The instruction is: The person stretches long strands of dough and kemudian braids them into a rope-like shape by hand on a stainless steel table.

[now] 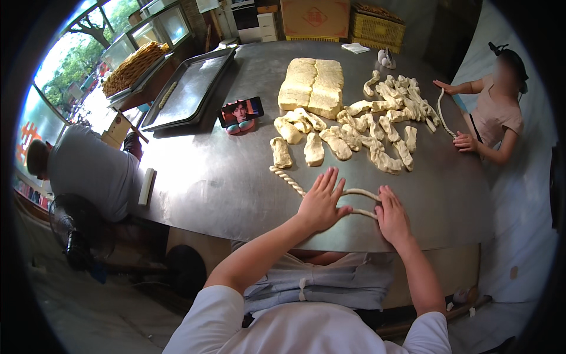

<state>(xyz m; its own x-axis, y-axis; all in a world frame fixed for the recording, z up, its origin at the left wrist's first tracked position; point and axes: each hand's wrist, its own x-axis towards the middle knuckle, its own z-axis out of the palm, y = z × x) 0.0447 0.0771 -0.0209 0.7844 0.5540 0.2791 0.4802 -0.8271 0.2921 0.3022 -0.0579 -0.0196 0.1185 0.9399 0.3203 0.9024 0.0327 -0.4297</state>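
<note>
My left hand (320, 204) lies flat on the steel table, palm down with the fingers extended, over a thin dough rope (361, 192). My right hand (392, 216) rests flat farther right, covering the other ends of two strands that run between the hands. A twisted length of dough (288, 178) slants up and left from my left hand; whether it joins the strands is hidden under the palm. Just beyond my fingers are short dough pieces (314, 150). Behind them sits a large block of dough (311, 84), scored down the middle.
A phone (241, 112) leans on a stand at centre left. Behind it is a black tray (194, 84) holding one twisted dough stick (168, 94). A co-worker (495, 101) handles a dough rope (441, 110) at right. Another person (90, 168) and a whitish bar (146, 186) are at left.
</note>
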